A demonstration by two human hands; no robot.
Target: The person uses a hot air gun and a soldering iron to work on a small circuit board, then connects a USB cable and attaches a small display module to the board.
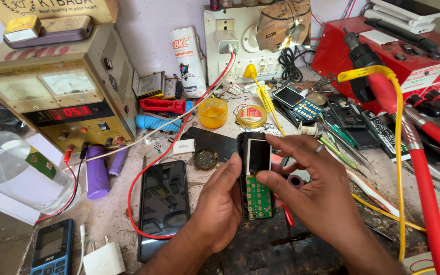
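Both forearms reach in from the near edge, palms turned toward each other. The left hand (220,203) grips the opened phone (254,175) along its left side; the right hand (317,188) pinches its right edge with thumb and curled fingers, so the phone sits upright between them above the counter (113,214). Left of it lies one black smartphone (163,203); beyond that, two purple cylinders (98,170); behind it, one yellow cup (212,112).
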